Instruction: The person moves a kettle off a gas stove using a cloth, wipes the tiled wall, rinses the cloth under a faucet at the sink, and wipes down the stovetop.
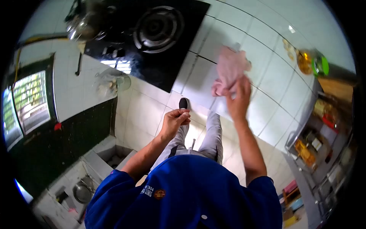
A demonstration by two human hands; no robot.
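A crumpled pink cloth [230, 70] lies on the white tiled counter [204, 76], to the right of the gas hob. My right hand [238, 95] grips the near edge of the cloth, fingers bent over it and a little blurred. My left hand [176, 121] hangs in front of my body, away from the counter, with its fingers curled in and the thumb against them. Nothing shows in it. The black glass gas hob [152, 65] has a round burner [158, 29] on its top.
A shiny metal pot [84, 28] stands at the hob's far left. Right of the cloth is a jar with a green lid [320, 65]. A shelf rack [305, 149] with jars and packets stands at the right. A metal pan [82, 191] is at lower left, below a window [32, 99].
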